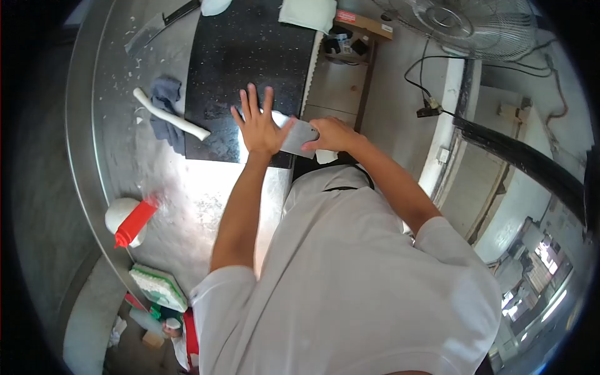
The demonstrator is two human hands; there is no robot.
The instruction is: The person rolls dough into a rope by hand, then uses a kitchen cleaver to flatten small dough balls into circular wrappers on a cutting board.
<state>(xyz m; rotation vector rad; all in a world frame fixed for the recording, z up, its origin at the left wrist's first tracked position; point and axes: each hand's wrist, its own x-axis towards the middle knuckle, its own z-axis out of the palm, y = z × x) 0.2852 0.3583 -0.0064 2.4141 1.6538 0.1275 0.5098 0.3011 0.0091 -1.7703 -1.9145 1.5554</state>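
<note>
My right hand (pixel 334 134) is closed around the near end of a broad, flat metal blade (pixel 300 137), its handle hidden in the grip. The fingers of my left hand (pixel 259 128) are spread, and its palm lies over the blade's far end. Something pale and smooth (pixel 279 118) shows beside that palm, mostly covered. Both hands are at the near edge of a black speckled board (pixel 244 56). Left of the board, a long white roll, like dough (pixel 172 114), rests across a grey-blue cloth (pixel 164 94). A white cloth (pixel 325 156) sits just below my right hand.
A dark-handled flat blade (pixel 150 32) lies at the far left of the metal counter (pixel 181 219). Nearer are a red squeeze bottle (pixel 135 223), a white round object (pixel 121 212) and a green-white pack (pixel 159 287). A fan (pixel 453 22) and dangling cables are at right.
</note>
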